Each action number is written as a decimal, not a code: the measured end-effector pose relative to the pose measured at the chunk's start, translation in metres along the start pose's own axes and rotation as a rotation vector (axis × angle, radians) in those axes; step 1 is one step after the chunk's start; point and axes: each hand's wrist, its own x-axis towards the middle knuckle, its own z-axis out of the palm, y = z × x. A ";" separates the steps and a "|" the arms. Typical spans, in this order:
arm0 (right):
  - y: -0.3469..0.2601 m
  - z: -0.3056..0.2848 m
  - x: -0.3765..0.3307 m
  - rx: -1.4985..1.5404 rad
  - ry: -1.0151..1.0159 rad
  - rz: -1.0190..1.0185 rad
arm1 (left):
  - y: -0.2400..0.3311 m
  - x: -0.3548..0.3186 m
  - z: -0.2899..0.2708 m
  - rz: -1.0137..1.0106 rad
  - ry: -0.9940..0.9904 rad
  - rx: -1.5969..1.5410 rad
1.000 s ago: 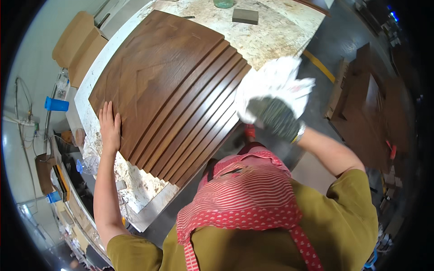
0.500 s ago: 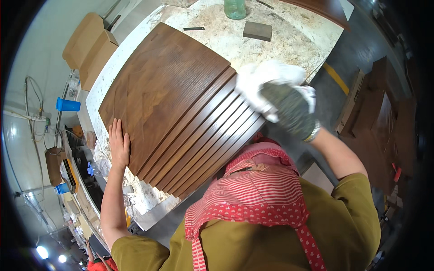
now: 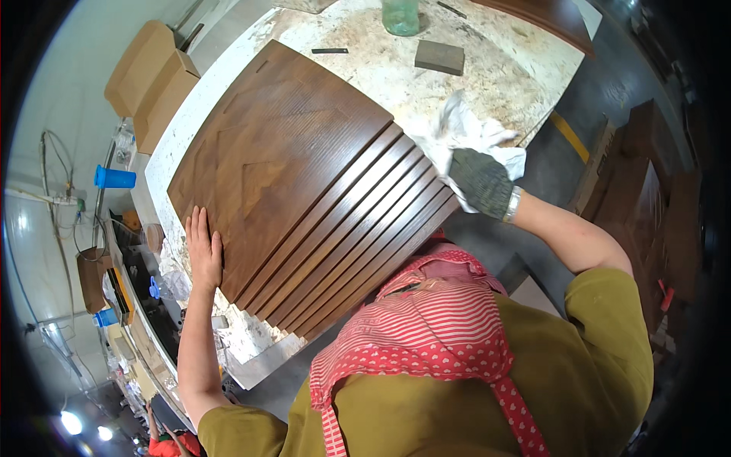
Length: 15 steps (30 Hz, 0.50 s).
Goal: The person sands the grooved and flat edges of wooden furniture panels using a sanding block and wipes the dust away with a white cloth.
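Observation:
A stack of brown wooden panels (image 3: 282, 145) lies fanned in steps on the worktable, the top one showing its whole face and the lower ones only narrow, glossy strips on the side nearer me. My bare left hand (image 3: 204, 247) rests flat against the left edge of the top panel, fingers stretched out. On the other side, my right hand (image 3: 481, 183), in a dark grey-green glove, grips a crumpled white cloth (image 3: 464, 129) at the right ends of the strips. The cloth's upper part flares loosely and is slightly blurred; the gloved fingertips are partly hidden by it.
On the stained white worktable (image 3: 502, 91) are a grey block (image 3: 439, 59), a green glass jar (image 3: 400, 17) and a thin dark strip (image 3: 330, 51). An open cardboard box (image 3: 152, 87) and a blue cup (image 3: 114, 177) stand left. Brown boards (image 3: 628, 206) are at right.
My right hand and the cloth have shifted slightly toward the strips' right ends, and the cloth has spread upward. My left hand stays on the panel edge.

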 end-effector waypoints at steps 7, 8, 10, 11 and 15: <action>0.166 -0.032 0.000 -0.126 0.401 0.007 | 0.003 0.000 -0.004 0.014 0.001 0.027; 0.185 -0.037 0.021 -0.214 0.512 0.054 | 0.003 0.000 -0.004 0.014 -0.004 0.042; 0.203 -0.049 0.056 -0.234 0.411 0.257 | 0.005 0.001 -0.006 0.012 -0.020 0.080; 0.203 -0.053 0.069 -0.307 0.313 0.318 | 0.006 0.001 -0.006 0.007 -0.030 0.102; 0.167 -0.075 0.099 -0.389 0.597 0.225 | 0.011 0.001 -0.010 0.010 -0.016 0.144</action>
